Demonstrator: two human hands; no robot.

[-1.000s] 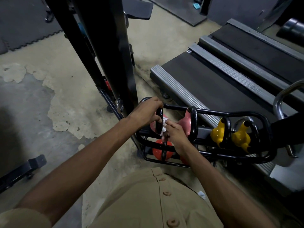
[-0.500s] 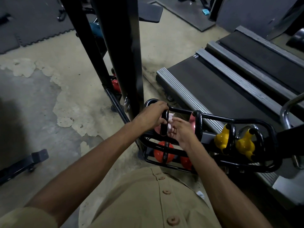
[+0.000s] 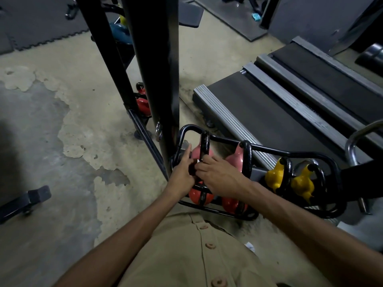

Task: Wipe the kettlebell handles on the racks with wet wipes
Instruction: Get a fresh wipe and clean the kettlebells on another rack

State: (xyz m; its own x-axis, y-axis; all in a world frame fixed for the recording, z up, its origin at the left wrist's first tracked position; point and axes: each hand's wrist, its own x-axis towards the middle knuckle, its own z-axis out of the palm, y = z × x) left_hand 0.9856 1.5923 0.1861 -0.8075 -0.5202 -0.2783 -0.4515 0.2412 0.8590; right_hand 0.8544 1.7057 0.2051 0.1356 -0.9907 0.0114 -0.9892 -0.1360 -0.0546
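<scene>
A pink kettlebell with a black handle stands at the left end of the black rack. My left hand grips the lower left part of that handle, with the index finger straight along the bell. My right hand pinches a white wet wipe against the lower handle; only a sliver of the wipe shows. A second pink kettlebell sits just to the right, then two yellow ones. Red kettlebells lie on the shelf below.
A thick black upright post rises just left of the rack, with another red kettlebell behind it. A treadmill deck runs behind the rack. A chrome rail is at the right. A black machine foot lies on the worn concrete at left.
Both hands slid down from the top of the pink kettlebell's handle to its lower part. The wipe went down with my right hand and is now mostly hidden.
</scene>
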